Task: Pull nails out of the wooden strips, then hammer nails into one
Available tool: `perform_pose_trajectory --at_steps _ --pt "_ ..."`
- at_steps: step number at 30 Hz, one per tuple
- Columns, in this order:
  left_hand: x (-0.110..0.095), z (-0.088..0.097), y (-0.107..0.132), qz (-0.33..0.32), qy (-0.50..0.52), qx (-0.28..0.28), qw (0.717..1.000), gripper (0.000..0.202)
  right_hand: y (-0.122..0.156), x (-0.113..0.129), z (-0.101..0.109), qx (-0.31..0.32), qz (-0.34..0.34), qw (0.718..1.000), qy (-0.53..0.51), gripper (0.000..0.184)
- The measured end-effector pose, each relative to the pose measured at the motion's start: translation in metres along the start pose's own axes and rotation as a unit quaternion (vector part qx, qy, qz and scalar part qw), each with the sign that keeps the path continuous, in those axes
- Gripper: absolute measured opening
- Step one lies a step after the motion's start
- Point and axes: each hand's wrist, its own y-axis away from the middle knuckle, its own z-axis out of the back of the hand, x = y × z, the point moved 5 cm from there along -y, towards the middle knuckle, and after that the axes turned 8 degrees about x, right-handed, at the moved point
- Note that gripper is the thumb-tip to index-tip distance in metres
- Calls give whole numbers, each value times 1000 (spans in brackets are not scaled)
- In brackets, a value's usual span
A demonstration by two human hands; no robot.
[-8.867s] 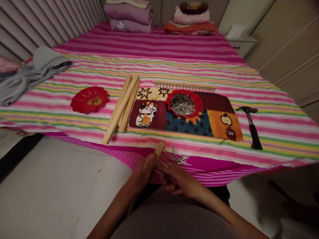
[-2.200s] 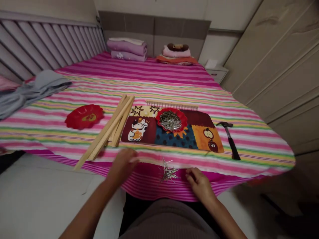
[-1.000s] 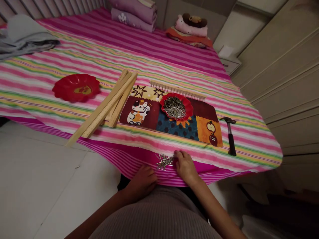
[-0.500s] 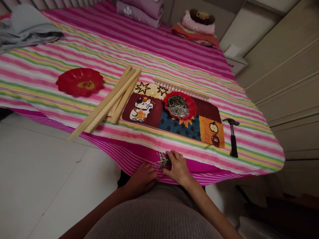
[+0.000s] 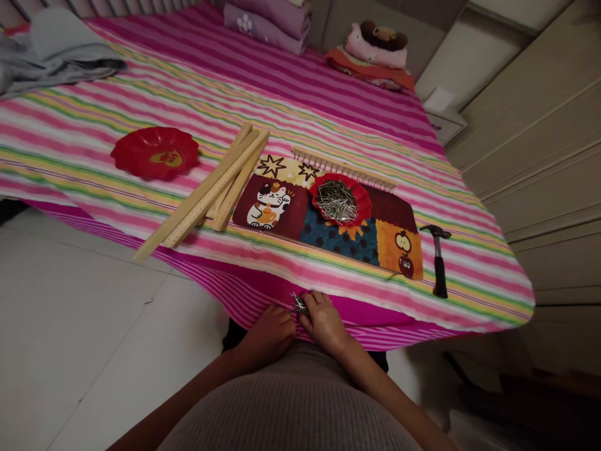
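Nearest, the R hand [image 5: 323, 322] is cupped at the small heap of loose nails [image 5: 299, 303], on the near edge of the cloth [image 5: 375, 313]; its fingers are bent and close together, prob. so the heap does not scatter, but I can't tell if they grip any. The L hand [image 5: 270, 332] rests just beside, fingers curled; what is inside, if anything, I can't tell. Further, wooden strips [image 5: 209, 188] lie crossed on the L, and the hammer [image 5: 439, 260] on the R, handle toward the near edge, prob. for easy reach. Btwn them, a patterned board [image 5: 323, 241] bears a red dish [image 5: 364, 202] w/ many more nails [image 5: 337, 200], its raised rim prob. keeping them together. Behind lies a nailed strip [image 5: 345, 167].
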Motion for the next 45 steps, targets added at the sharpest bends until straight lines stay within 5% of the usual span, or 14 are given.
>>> perform_pose_trajectory --at_steps 21,33,37,45 --pt "3 -4 0 11 -9 22 1000 17 -5 13 4 96 -18 995 -14 33" --pt "3 -3 1 9 -2 30 1000 17 -9 12 5 154 -16 977 -148 23" --pt "3 -2 3 -1 7 13 1000 16 -16 -6 3 195 -42 936 -288 17" --pt "5 -2 5 -8 25 -21 999 13 -29 -41 9 251 -71 781 -568 24"
